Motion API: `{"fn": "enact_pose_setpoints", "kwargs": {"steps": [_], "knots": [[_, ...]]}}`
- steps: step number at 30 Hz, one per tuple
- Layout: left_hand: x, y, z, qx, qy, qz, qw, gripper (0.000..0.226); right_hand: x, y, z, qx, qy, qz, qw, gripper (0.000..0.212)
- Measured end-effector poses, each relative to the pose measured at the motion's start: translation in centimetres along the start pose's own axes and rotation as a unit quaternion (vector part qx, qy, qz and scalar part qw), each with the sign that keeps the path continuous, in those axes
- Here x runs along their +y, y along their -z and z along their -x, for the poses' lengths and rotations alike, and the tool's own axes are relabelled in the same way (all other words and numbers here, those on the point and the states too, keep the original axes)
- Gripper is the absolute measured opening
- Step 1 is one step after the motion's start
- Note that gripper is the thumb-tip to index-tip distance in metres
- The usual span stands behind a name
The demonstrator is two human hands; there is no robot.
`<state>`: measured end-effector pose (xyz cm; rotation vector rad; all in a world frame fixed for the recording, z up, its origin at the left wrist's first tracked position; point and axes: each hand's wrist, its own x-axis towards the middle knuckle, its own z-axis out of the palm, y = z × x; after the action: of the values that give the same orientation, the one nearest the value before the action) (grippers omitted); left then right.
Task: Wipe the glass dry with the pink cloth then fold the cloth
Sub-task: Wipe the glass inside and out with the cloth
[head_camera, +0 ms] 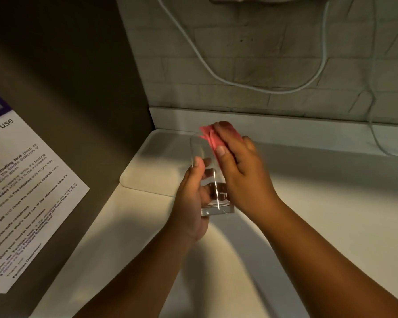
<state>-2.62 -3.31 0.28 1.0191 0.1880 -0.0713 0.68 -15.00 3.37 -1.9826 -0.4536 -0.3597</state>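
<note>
A clear drinking glass [203, 157] is held tilted above the white counter, its thick base toward me and its mouth pointing away. My left hand [191, 198] grips the lower part of the glass, thumb on the near side. My right hand [241, 171] holds the pink cloth [210, 136] against the upper right side of the glass near the rim, thumb pressing on the cloth. Most of the cloth is hidden under my fingers.
A white tray or board [147, 171] lies on the counter [331, 214] under the glass. A dark cabinet side with a printed microwave notice [25, 191] stands at the left. White cables [239, 81] hang on the tiled wall behind.
</note>
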Motion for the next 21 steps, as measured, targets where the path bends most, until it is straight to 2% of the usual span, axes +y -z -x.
{"fn": "enact_pose_setpoints", "kwargs": {"steps": [7, 11, 15, 17, 19, 21], "knots": [[0.5, 0.5, -0.6, 0.014, -0.017, -0.012, 1.000, 0.071, 0.3, -0.5, 1.8, -0.019, -0.059, -0.093, 0.994, 0.044], [0.9, 1.5, -1.3, 0.054, 0.001, -0.046, 0.997, 0.068, -0.7, -1.0, 4.3, -0.061, 0.001, 0.020, 0.998, 0.043], [0.4, 1.3, -1.1, 0.000, 0.016, -0.040, 0.999, 0.050, -1.5, -0.6, 3.3, -0.059, 0.065, 0.134, 0.987, 0.046], [0.2, 0.8, -0.7, -0.021, -0.003, -0.036, 0.999, 0.054, -1.5, -0.2, 2.0, -0.039, 0.080, 0.159, 0.983, 0.046], [0.1, 0.3, -0.4, -0.032, -0.015, -0.035, 0.999, 0.064, -1.2, 0.1, 0.6, -0.009, 0.058, 0.128, 0.990, 0.044], [0.2, 0.1, -0.2, -0.021, -0.009, -0.017, 1.000, 0.075, -0.7, 0.4, -0.7, 0.009, 0.007, 0.036, 0.999, 0.043]]}}
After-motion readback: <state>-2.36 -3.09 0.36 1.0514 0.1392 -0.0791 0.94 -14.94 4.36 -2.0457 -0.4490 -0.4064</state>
